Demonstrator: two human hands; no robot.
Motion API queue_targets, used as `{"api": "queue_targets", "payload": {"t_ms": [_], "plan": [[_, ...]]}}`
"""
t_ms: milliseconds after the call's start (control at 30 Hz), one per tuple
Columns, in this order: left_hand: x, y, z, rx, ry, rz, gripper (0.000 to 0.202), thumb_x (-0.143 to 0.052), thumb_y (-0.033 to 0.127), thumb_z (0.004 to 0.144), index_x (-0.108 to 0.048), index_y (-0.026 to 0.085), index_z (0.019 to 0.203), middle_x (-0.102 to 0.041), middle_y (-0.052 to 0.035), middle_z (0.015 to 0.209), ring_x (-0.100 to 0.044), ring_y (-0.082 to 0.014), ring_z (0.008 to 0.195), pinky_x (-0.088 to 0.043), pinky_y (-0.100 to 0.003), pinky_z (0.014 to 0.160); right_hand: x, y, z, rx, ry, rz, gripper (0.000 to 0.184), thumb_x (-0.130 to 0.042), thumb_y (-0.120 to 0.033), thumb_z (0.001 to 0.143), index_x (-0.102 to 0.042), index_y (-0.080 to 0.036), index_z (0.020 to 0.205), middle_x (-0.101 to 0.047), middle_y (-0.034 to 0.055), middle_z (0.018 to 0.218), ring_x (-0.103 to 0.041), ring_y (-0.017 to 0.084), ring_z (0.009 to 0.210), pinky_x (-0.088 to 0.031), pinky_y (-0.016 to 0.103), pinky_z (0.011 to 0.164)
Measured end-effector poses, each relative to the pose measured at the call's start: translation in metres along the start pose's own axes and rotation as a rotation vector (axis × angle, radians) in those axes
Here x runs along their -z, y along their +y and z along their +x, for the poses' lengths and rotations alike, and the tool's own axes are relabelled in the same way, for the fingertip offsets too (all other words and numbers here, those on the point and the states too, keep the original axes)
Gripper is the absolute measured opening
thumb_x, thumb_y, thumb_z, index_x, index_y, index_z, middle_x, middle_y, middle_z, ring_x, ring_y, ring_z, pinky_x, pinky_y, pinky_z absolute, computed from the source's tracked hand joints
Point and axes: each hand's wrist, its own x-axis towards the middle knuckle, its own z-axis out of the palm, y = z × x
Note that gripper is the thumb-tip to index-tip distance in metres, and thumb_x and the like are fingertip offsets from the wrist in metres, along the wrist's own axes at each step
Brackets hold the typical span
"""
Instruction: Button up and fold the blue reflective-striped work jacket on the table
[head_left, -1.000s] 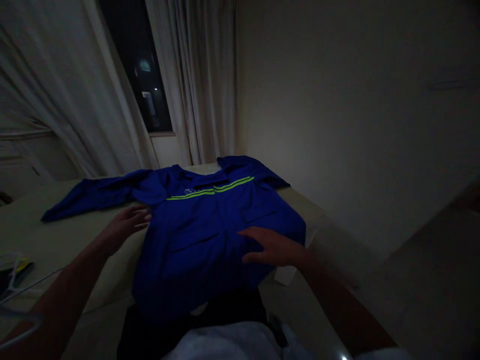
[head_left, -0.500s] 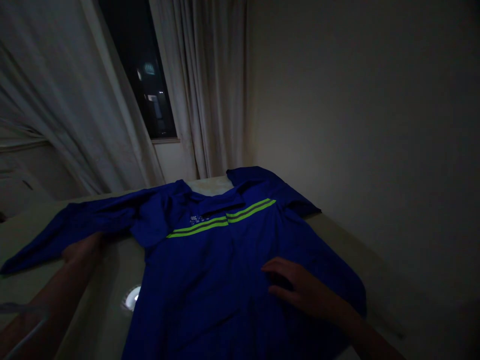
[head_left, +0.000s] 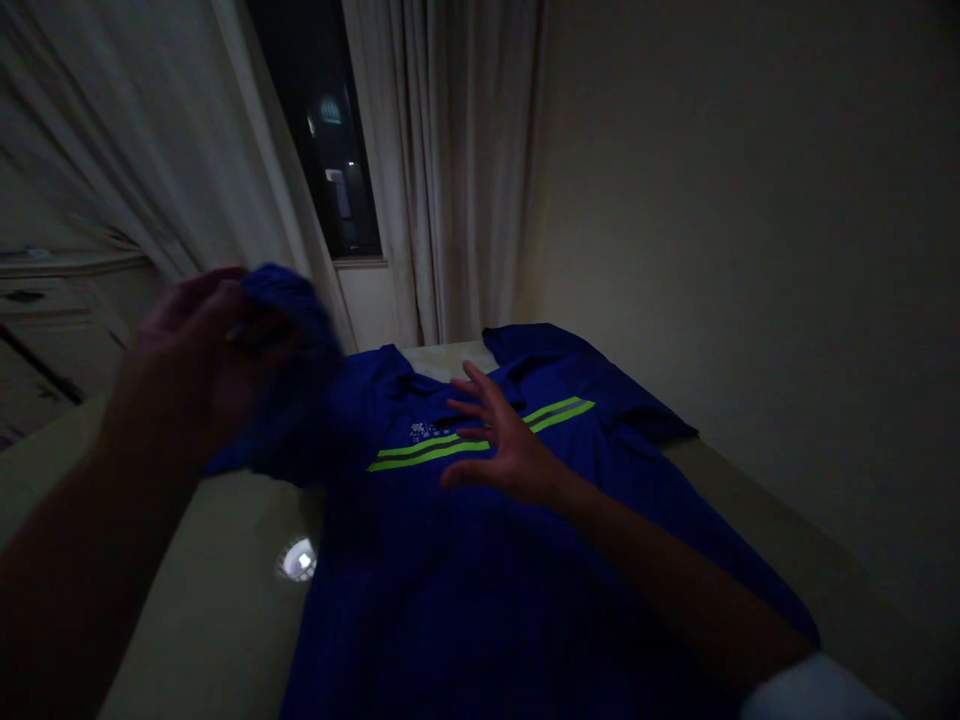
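A blue work jacket [head_left: 450,560] with a yellow-green and grey stripe across its chest lies spread on a pale table [head_left: 217,570]. At the left, my left hand [head_left: 199,350] is raised and closed on the jacket's sleeve [head_left: 292,390], whose lifted cloth is bunched and blurred. My right hand [head_left: 499,435], fingers spread, hovers over the chest near the collar and holds nothing. On the far right the other sleeve [head_left: 592,375] rests flat on the table. A small white print shows on the chest beside the stripe.
Long pale curtains [head_left: 442,180] hang behind the table around a dark window [head_left: 322,140]. A plain wall [head_left: 735,250] runs along the right. A cabinet [head_left: 60,310] with a drawer stands at the far left. A bright light reflection shows on the tabletop.
My left hand has lifted the left sleeve off the table, up and to the right. My right hand has moved up and left, from the jacket's front to near the collar, its fingers spreading.
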Motion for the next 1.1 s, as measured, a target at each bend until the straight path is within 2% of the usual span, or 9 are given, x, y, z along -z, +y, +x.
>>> {"api": "queue_targets", "payload": {"t_ms": [100,200,367,500,633,733,800,967,1100], "plan": [[-0.032,0.037,-0.007,-0.080,-0.279,-0.534,0.056,-0.038,0.044,0.109,-0.031,0.023,0.160,-0.051,-0.0105,0.160,-0.061,-0.0310,0.136,-0.058,-0.050,0.103,-0.027,-0.003,0.043,-0.013,0.137,0.387,0.096,-0.093,-0.055,0.070,-0.049,-0.030,0.152,-0.061,0.0082,0.150,-0.064,0.030,0.131,-0.061,0.049,0.101],[-0.053,0.027,-0.021,-0.083,-0.317,-0.661,0.060,-0.066,0.044,0.098,-0.046,0.027,0.152,-0.057,-0.0109,0.154,-0.067,-0.0317,0.127,-0.061,-0.049,0.101,-0.018,0.008,0.060,-0.084,0.478,0.553,0.059,-0.087,-0.047,0.077,-0.066,-0.025,0.128,-0.078,0.0025,0.119,-0.074,0.025,0.112,-0.063,0.045,0.097],[-0.094,-0.073,-0.058,-0.011,-0.140,0.008,0.072,-0.055,0.064,0.096,-0.052,0.012,0.146,-0.056,-0.0230,0.150,-0.054,-0.0404,0.141,-0.042,-0.061,0.119,0.078,0.049,0.061,-0.090,0.895,0.506,0.043,-0.086,-0.035,0.072,-0.070,-0.021,0.110,-0.081,0.0002,0.098,-0.077,0.023,0.095,-0.066,0.039,0.085],[-0.133,-0.139,-0.097,0.081,-0.251,0.271,0.096,-0.046,0.073,0.093,-0.039,0.000,0.155,-0.046,-0.0321,0.158,-0.042,-0.0451,0.150,-0.033,-0.062,0.124,0.159,0.086,0.041,-0.237,1.141,0.219,0.036,-0.075,-0.029,0.079,-0.065,-0.022,0.113,-0.078,-0.0007,0.095,-0.075,0.018,0.090,-0.065,0.034,0.081],[-0.149,-0.149,-0.121,0.001,-0.443,0.289,0.100,-0.059,0.064,0.092,-0.024,0.005,0.165,-0.048,-0.0279,0.158,-0.052,-0.0415,0.144,-0.045,-0.058,0.117,0.183,0.118,0.004,-0.577,1.142,0.101,0.027,-0.070,-0.013,0.075,-0.063,-0.020,0.100,-0.068,-0.0025,0.071,-0.071,0.020,0.074,-0.064,0.039,0.073],[-0.143,-0.141,-0.122,-0.115,-0.436,0.400,0.065,-0.044,0.034,0.100,-0.040,0.014,0.162,-0.047,-0.0211,0.162,-0.054,-0.0379,0.142,-0.047,-0.057,0.116,0.180,0.126,-0.002,-0.569,1.082,0.101,0.024,-0.070,-0.014,0.077,-0.063,-0.021,0.099,-0.068,-0.0024,0.071,-0.070,0.019,0.071,-0.064,0.039,0.072],[-0.135,-0.142,-0.122,-0.192,-0.449,0.470,0.061,-0.039,0.022,0.098,-0.050,0.022,0.158,-0.039,-0.0145,0.169,-0.050,-0.0364,0.146,-0.048,-0.055,0.115,0.184,0.125,0.007,-0.492,1.027,0.095,0.023,-0.070,-0.021,0.082,-0.064,-0.021,0.105,-0.072,-0.0007,0.080,-0.071,0.018,0.074,-0.064,0.037,0.074],[-0.117,-0.173,-0.140,-0.235,-0.591,0.490,0.066,-0.046,0.050,0.101,-0.045,0.024,0.161,-0.049,-0.0090,0.163,-0.053,-0.0314,0.145,-0.048,-0.050,0.118,0.219,0.117,0.019,-0.469,0.972,-0.222,0.038,-0.068,-0.030,0.086,-0.061,-0.022,0.122,-0.075,0.0025,0.099,-0.072,0.018,0.083,-0.063,0.036,0.078],[-0.112,-0.200,-0.164,-0.219,-0.507,0.449,0.075,-0.048,0.061,0.100,-0.036,0.025,0.165,-0.041,-0.0084,0.167,-0.050,-0.0318,0.148,-0.046,-0.052,0.121,0.261,0.113,-0.019,-0.554,1.086,-0.427,0.052,-0.069,-0.024,0.080,-0.059,-0.020,0.131,-0.072,0.0115,0.120,-0.068,0.025,0.114,-0.054,0.041,0.102]]}}
